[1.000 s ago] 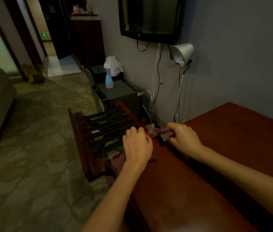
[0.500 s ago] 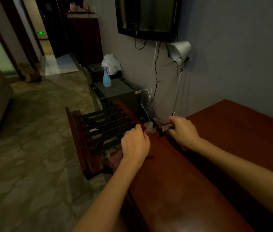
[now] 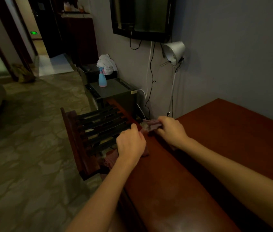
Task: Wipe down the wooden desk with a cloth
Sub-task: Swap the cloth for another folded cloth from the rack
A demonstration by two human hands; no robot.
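**Cloth gripped at far-left corner of surface**

The cloth (image 3: 151, 126) lies across the far-left corner of the wooden surface (image 3: 216, 148), one end hanging off the left edge. The right hand (image 3: 170, 129) has its fingers closed on the far end. The left hand (image 3: 130, 144) is curled shut over the near portion. A slatted rack (image 3: 99, 126) stands just left.

spray bottle (image 3: 102, 79) on cabinet (image 3: 115, 91) | slatted rack (image 3: 97, 131) | lamp (image 3: 174, 51) | TV (image 3: 142, 17)
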